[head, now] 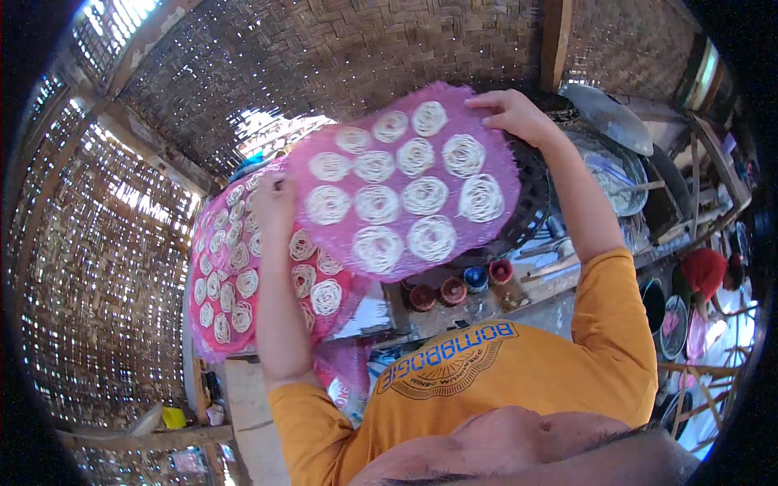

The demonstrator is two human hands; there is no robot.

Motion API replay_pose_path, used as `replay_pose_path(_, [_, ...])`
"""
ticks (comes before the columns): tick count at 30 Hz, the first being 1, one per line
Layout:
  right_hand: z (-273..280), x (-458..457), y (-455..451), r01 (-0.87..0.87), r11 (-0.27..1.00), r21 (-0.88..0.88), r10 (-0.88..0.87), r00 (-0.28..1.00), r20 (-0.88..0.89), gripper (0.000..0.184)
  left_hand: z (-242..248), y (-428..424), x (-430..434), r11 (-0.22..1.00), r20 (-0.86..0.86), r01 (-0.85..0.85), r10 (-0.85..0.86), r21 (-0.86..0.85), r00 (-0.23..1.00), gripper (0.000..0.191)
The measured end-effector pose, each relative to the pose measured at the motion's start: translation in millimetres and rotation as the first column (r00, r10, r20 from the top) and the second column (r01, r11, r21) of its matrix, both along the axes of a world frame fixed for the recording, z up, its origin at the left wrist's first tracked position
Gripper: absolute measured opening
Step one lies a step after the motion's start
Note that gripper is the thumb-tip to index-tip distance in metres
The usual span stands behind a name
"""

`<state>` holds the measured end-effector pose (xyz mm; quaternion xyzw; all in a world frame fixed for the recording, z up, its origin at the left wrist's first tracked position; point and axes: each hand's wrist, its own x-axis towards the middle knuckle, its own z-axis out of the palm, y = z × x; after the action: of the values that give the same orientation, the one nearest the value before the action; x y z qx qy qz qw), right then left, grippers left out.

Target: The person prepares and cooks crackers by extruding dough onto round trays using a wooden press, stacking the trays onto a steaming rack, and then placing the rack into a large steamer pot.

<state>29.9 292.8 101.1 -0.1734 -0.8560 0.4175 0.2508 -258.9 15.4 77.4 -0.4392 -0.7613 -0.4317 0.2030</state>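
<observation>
Both my hands hold up a rounded sheet of pink netting (395, 146) by its edges. Several white coils of thin noodle-like strands (377, 203) lie on it in rough rows. My left hand (275, 200) is at the sheet's left edge, seen from the back, its fingertips partly hidden. The fingers of my right hand (507, 112) pinch the upper right edge. Below and to the left, more pink netting sheets (267, 310) bear similar coils, spread in a wide overlapping layer. The held sheet overlaps part of that layer.
Red and blue small containers (453, 291) stand on the bench below the sheet. A dark openwork basket (535, 200) is behind it. On the right are a clear plastic-covered bowl (617, 176) and a wooden rack. Woven bamboo walls (389, 42) enclose this corner. A person in red (704, 273) bends at far right.
</observation>
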Motion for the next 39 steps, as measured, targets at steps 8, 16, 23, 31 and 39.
replay_pose_path(8, [-55,50,104,0.121,0.981,0.152,-0.151,0.967,0.207,0.047,-80,96,99,0.995,0.175,-0.096,0.091,0.021,0.98,0.016])
replay_pose_path(16, [-108,61,145,0.083,0.98,0.18,-0.125,0.964,0.236,0.047,-130,113,120,0.981,0.269,-0.192,0.188,-0.015,0.944,0.016])
replay_pose_path(23, [-132,63,144,0.115,0.964,0.242,-0.169,0.961,0.217,0.047,-148,112,113,0.965,0.247,-0.252,0.262,-0.072,0.933,0.015])
replay_pose_path(31, [-166,65,158,0.179,0.967,0.184,-0.219,0.949,0.227,0.05,-161,108,105,0.943,0.211,-0.289,0.32,-0.163,0.924,0.016])
replay_pose_path(39, [-174,76,155,0.229,0.973,-0.032,-0.221,0.961,0.166,0.052,-159,98,103,0.914,0.312,-0.282,0.369,-0.291,0.876,0.039])
